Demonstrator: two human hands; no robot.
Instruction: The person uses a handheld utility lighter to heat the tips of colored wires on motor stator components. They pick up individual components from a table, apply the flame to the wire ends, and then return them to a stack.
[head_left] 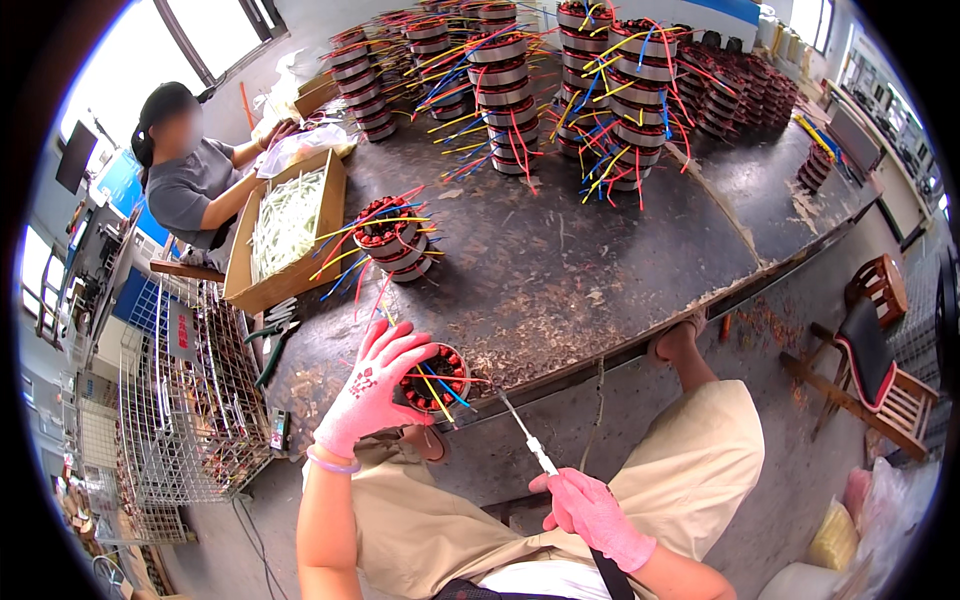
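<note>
My left hand (pixel 375 385), in a pink glove, is closed on a motor stator (pixel 454 370) at the table's near edge. Dark red windings line the stator's ring, and blue, yellow and red wires stick out of it. My right hand (pixel 595 515), also gloved in pink, grips a slim tool (pixel 541 455) with a white handle and a thin metal shaft. The shaft's tip points up and left towards the stator, a little apart from it. A short stack of stators (pixel 400 255) with loose wires stands beyond my left hand.
Tall stator stacks (pixel 505 100) fill the far side of the dark table (pixel 600 275). A cardboard box (pixel 333 205) of pale sticks is at the left, near a co-worker (pixel 190 170). Pliers (pixel 272 358) lie by the left edge. Wire racks and a chair (pixel 865 365) flank the table.
</note>
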